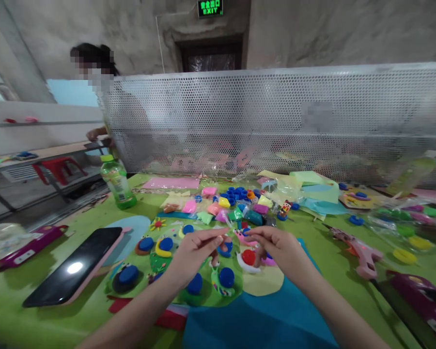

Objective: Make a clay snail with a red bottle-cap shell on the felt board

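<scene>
My left hand (198, 247) is raised over a tree-shaped green paper, thumb and fingertips pinched together. Whatever the pinch may hold is too small to make out. Opposite it, my right hand (278, 247) is also pinched, its fingertips close to a pink clay figure (244, 236); I cannot tell whether they touch it. A gap separates the two hands. Below them lie clay snails with blue caps, such as a green snail (221, 280), and a white snail with a red shell (247, 258) on a cream paper circle (263, 285). A blue sheet (261, 320) lies underneath.
Coloured clay packets (214, 208) and blue caps (236, 195) are heaped behind the hands. A phone (76, 266) and a green bottle (118, 183) stand left; a pink glue gun (359, 252) lies right. A perforated screen (221, 116) closes the back. Another person stands beyond it.
</scene>
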The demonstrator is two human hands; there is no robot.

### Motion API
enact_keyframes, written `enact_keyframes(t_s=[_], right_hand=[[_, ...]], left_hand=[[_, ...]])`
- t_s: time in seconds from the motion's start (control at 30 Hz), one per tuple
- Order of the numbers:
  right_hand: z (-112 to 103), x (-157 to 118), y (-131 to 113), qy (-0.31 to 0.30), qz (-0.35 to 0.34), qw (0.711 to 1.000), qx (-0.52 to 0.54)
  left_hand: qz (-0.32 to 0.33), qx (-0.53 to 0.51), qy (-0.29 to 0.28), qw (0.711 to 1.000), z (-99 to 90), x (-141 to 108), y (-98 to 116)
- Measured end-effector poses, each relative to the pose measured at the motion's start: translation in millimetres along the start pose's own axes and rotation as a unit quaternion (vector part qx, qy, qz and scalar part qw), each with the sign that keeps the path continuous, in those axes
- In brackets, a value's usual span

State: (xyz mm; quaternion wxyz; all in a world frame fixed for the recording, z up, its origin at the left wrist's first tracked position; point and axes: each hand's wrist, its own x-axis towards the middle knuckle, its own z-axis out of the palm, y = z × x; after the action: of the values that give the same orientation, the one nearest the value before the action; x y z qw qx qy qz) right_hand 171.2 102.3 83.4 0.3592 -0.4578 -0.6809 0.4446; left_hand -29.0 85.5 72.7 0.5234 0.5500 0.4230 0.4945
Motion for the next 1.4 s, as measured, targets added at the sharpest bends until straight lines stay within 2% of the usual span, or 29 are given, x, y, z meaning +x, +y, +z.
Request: enact_keyframes(t_s=[0.2, 0.33, 0.5, 0.77, 0.97, 1.13, 1.2, 1.3, 1.4], right_hand=[[0, -3, 1, 0.001, 0.002, 1.0, -0.026], [-1, -4, 0, 0.034, -0.007, 0.998, -0.048], [-2, -4, -2, 0.003, -0.015, 0.999, -0.03], [-2, -5, -7, -0.052, -0.019, 0.992, -0.11], [-3, -6, -3, 0.03, -0.034, 0.991, -0.125], [-5, -4, -3, 0.076, -0.112, 0.968, -0.212], [-4, -4, -5, 0.063, -0.112, 0.972, -0.198], [-2, -4, -7, 0.02, -0.073, 0.992, -0.097], [-2, -4, -7, -0.002, -0.028, 1.0, -0.013]], left_hand=[[0.001, -0.002, -0.013, 1.0, -2.9, 0, -1], [-0.005, 0.01, -0.004, 1.0, -3.0, -1, 2], [-0.014, 0.032, -0.036, 0.999, 0.2, -2, 8], [-0.006, 0.055, -0.073, 0.996, 1.0, -1, 9], [0.021, 0.079, -0.042, 0.996, -2.0, -3, 9], [0.027, 0.1, -0.024, 0.994, -2.1, -3, 10], [0.029, 0.108, -0.023, 0.994, -2.3, -3, 10], [0.031, 0.115, -0.015, 0.993, -3.2, -2, 8], [0.022, 0.115, -0.013, 0.993, -3.5, -2, 8]])
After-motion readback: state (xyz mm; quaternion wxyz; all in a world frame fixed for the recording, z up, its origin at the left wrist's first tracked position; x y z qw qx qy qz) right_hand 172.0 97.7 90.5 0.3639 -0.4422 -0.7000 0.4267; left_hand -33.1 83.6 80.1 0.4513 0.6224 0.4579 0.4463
